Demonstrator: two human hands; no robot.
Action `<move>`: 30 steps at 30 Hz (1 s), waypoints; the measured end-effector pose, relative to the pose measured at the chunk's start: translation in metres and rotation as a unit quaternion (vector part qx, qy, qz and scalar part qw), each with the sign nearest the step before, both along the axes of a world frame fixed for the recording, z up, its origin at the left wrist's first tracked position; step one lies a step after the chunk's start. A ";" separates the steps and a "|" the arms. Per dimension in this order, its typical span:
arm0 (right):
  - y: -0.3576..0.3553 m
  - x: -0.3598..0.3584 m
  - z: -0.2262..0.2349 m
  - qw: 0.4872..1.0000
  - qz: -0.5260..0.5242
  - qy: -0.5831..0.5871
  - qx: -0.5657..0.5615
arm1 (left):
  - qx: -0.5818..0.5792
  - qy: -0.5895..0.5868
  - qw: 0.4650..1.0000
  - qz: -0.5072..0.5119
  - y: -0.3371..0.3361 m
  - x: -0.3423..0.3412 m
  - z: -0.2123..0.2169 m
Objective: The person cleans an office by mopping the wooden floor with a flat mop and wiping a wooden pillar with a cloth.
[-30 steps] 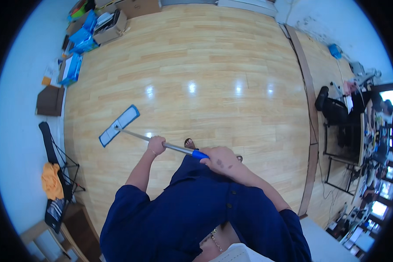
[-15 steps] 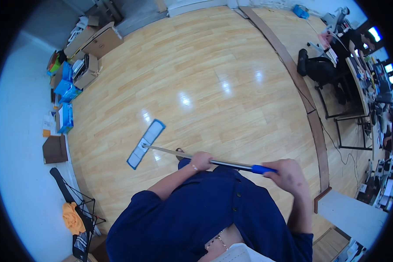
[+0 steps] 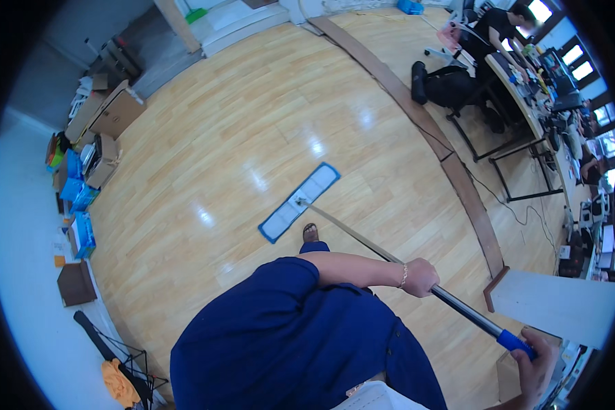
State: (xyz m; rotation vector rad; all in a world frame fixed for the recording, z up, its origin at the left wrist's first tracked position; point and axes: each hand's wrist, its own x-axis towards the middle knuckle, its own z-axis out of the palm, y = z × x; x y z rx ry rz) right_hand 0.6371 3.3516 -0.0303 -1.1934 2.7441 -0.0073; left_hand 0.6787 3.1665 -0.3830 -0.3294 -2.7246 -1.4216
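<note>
A flat mop lies slantwise across my front, its white pad with a blue border [image 3: 280, 220] flat on the wooden floor just ahead of my sandalled foot [image 3: 310, 233]. My left hand [image 3: 421, 277] is wrapped round the middle of the metal pole [image 3: 465, 309]. At the lower right, my right hand [image 3: 540, 362] curls about the blue grip [image 3: 516, 343] at the pole's top end; some of its fingers are hidden.
Cardboard boxes [image 3: 116, 115] and blue boxes [image 3: 82, 232] line the left wall. A folded frame with orange cloth [image 3: 119, 384] stands lower left. To the right run a brown floor strip [image 3: 468, 195], cables, desks [image 3: 512, 82], a white partition [image 3: 560, 307] and a person [image 3: 497, 31] at work.
The mop pad has moved right and a little farther away. Both hands have shifted right with the pole, the right one also dropping nearer, and the room view has turned.
</note>
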 end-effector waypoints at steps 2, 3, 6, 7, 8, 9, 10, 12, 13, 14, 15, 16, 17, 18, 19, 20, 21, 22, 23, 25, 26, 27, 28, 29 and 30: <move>0.002 -0.007 0.009 0.998 -0.059 -0.012 0.011 | 0.007 0.025 0.999 -0.040 0.005 -0.029 0.008; -0.002 -0.007 0.013 0.994 -0.098 -0.014 0.046 | 0.009 0.030 0.998 -0.049 0.005 -0.045 0.010; -0.016 -0.010 0.019 0.978 -0.176 -0.020 0.114 | -0.030 0.042 0.993 -0.105 -0.002 -0.088 0.013; -0.021 -0.013 0.015 0.977 -0.189 -0.011 0.098 | -0.033 0.043 0.993 -0.109 -0.008 -0.102 0.012; -0.027 -0.016 0.010 0.976 -0.199 -0.003 0.082 | -0.038 0.048 0.992 -0.114 -0.014 -0.116 0.010; -0.036 -0.021 0.005 0.976 -0.208 0.004 0.065 | -0.043 0.052 0.991 -0.117 -0.022 -0.129 0.008; -0.047 -0.027 0.002 0.976 -0.207 0.004 0.063 | -0.047 0.057 0.990 -0.119 -0.029 -0.145 0.007; -0.074 -0.038 -0.003 0.987 -0.147 0.045 0.042 | -0.061 0.049 0.990 -0.115 -0.046 -0.177 0.004; -0.083 -0.047 -0.007 0.991 -0.115 0.065 0.033 | -0.071 0.039 0.990 -0.114 -0.056 -0.191 0.002; -0.088 -0.057 -0.016 0.991 -0.109 0.064 0.034 | -0.081 0.030 0.990 -0.112 -0.066 -0.203 -0.001; -0.092 -0.065 -0.031 0.994 -0.087 0.072 -0.007 | -0.079 0.029 0.990 -0.109 -0.078 -0.213 -0.003; -0.096 -0.073 -0.044 0.994 -0.065 0.080 -0.048 | -0.066 0.014 0.993 -0.095 -0.090 -0.222 -0.004; -0.103 -0.079 -0.051 0.992 -0.040 0.085 -0.090 | -0.054 -0.003 0.995 -0.080 -0.101 -0.228 -0.008; -0.109 -0.083 -0.051 0.992 -0.035 0.082 -0.088 | -0.041 -0.020 0.997 -0.064 -0.108 -0.231 -0.012; -0.116 -0.084 -0.049 0.987 -0.017 0.114 -0.111 | -0.038 -0.021 0.997 -0.057 -0.109 -0.231 -0.017; -0.124 -0.084 -0.045 0.980 0.000 0.148 -0.135 | -0.031 0.005 0.999 -0.015 -0.105 -0.228 -0.022; -0.131 -0.083 -0.042 0.970 0.018 0.181 -0.159 | -0.023 0.032 0.999 0.028 -0.098 -0.224 -0.025; -0.131 -0.081 -0.036 0.969 0.027 0.186 -0.159 | -0.017 0.065 0.995 0.072 -0.093 -0.225 -0.023; -0.126 -0.084 -0.031 0.962 0.074 0.179 -0.190 | -0.013 0.067 0.993 0.092 -0.091 -0.222 -0.021; -0.109 -0.095 -0.028 0.951 0.138 0.164 -0.221 | 0.019 0.087 0.989 0.120 -0.085 -0.205 -0.011; -0.098 -0.102 -0.028 0.941 0.101 0.187 -0.263 | 0.020 0.083 0.987 0.138 -0.080 -0.199 -0.007; -0.090 -0.107 -0.028 0.926 0.056 0.211 -0.306 | 0.032 0.090 0.983 0.155 -0.074 -0.193 -0.002; -0.083 -0.114 -0.028 0.927 0.065 0.205 -0.309 | 0.043 0.095 0.979 0.174 -0.068 -0.187 0.004; -0.076 -0.123 -0.025 0.912 0.073 0.196 -0.352 | 0.054 0.100 0.974 0.194 -0.062 -0.180 0.008; -0.070 -0.133 -0.023 0.895 0.079 0.190 -0.396 | 0.051 0.099 0.973 0.203 -0.057 -0.175 0.014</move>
